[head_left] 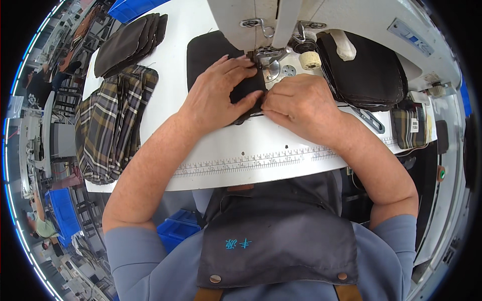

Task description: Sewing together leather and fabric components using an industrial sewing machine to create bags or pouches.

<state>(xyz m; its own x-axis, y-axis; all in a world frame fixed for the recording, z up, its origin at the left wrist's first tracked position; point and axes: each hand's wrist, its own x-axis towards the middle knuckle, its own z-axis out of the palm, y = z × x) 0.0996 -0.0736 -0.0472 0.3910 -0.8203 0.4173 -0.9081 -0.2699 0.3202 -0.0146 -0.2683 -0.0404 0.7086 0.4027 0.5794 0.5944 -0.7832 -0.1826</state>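
Note:
A black fabric piece (205, 54) lies flat on the white table, its right edge at the needle area of the sewing machine (271, 54). My left hand (216, 93) rests on this piece, fingers stretched out and spread toward the presser foot, thumb pointing right. Just right of it, my right hand (304, 105) is closed, with thumb and fingertips pinching the near right edge of the same fabric. The presser foot and needle are partly hidden behind my left fingertips.
At the left lie a stack of black pieces (125, 47) and a stack of plaid pieces (113, 123). More black pieces (364, 75) are piled under the machine arm, beside thread snips (370, 120) and a small plaid bundle (409, 126). A printed ruler (261, 159) runs along the table's front edge.

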